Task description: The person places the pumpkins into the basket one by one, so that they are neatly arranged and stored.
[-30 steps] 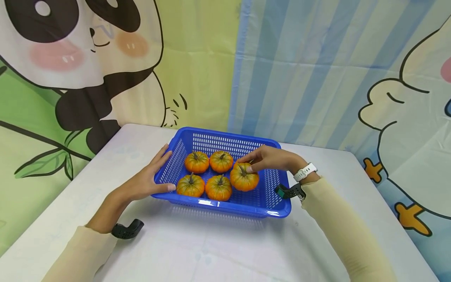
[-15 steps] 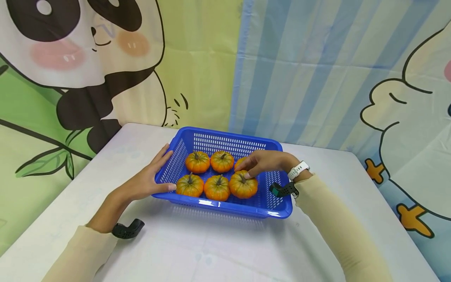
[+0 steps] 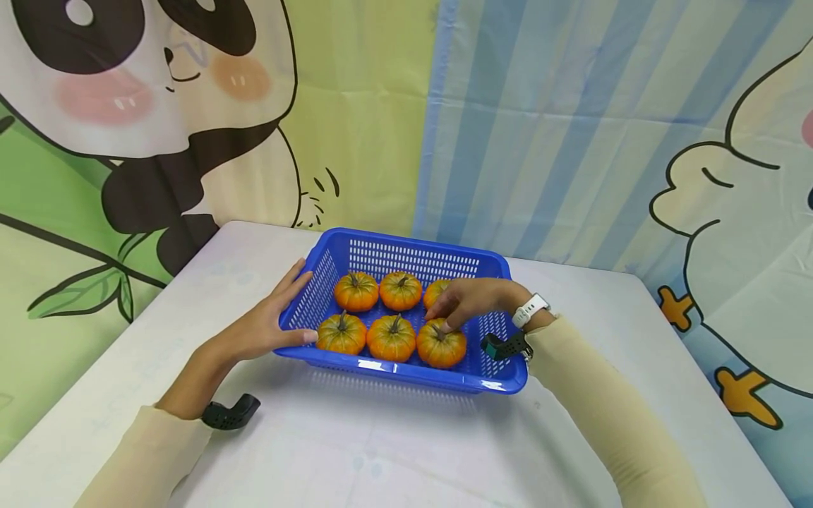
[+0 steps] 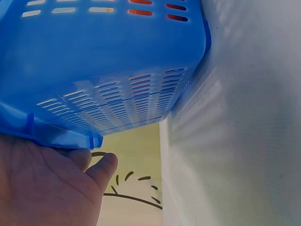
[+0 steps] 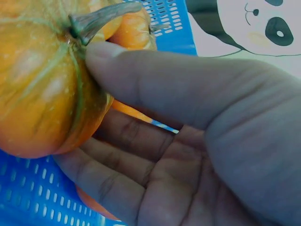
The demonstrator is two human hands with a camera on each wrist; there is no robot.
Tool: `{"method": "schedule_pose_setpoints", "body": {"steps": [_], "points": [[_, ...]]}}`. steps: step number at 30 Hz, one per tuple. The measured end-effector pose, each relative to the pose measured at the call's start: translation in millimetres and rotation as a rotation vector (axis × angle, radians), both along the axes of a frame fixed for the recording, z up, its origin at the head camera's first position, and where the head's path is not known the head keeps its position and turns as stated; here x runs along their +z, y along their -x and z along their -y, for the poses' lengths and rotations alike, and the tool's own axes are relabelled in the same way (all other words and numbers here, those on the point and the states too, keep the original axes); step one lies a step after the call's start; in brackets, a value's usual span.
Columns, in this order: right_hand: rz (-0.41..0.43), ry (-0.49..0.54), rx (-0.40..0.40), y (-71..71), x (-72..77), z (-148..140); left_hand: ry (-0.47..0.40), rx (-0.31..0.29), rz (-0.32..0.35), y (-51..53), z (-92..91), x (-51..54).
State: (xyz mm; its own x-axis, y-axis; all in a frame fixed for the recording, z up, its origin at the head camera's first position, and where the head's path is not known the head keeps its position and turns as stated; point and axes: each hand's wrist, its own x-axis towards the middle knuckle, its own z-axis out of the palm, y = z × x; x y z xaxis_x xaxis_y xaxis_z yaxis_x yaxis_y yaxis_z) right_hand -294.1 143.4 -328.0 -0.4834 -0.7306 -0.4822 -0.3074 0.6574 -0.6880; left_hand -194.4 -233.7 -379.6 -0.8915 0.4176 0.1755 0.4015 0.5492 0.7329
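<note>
A blue plastic basket (image 3: 406,377) holds several small orange-green pumpkins in two rows. My right hand (image 3: 473,300) grips the front-right pumpkin (image 3: 442,349), which sits low in the basket. In the right wrist view, the thumb (image 5: 141,77) lies by the pumpkin's stem (image 5: 101,21), with the fingers against its side. Partly behind this hand is the back-right pumpkin (image 3: 435,291). On the left, my left hand (image 3: 257,328) rests against the basket's left rim, its fingers extended and the thumb over the front corner. In the left wrist view, its palm (image 4: 49,183) lies along the rim.
The basket stands on a white-covered table (image 3: 356,451). Behind it hangs a printed curtain (image 3: 489,127) with a panda and stripes. Beside the front-right pumpkin are the front-middle pumpkin (image 3: 392,340) and front-left pumpkin (image 3: 341,335).
My right hand has lowered the pumpkin and brought it toward the front-right of the basket, uncovering part of the pumpkin behind. The left hand stays in place at the rim.
</note>
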Motion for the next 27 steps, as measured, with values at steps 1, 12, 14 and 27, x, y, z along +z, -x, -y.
{"method": "schedule_pose_setpoints", "body": {"steps": [1,12,14,27], "points": [[-0.008,-0.010,0.008,0.1,-1.1,0.6,-0.001,0.000,0.000,0.1,-0.1,-0.2],[0.013,-0.044,0.030,-1.8,-3.8,4.7,0.002,-0.003,-0.007,-1.1,0.6,0.0],[0.013,-0.042,0.039,-2.2,-3.8,5.4,0.004,0.001,-0.011,-1.2,0.9,-0.5],[-0.114,0.052,-0.010,-9.1,15.3,-12.5,0.002,-0.001,0.003,3.5,-2.2,0.9]]}}
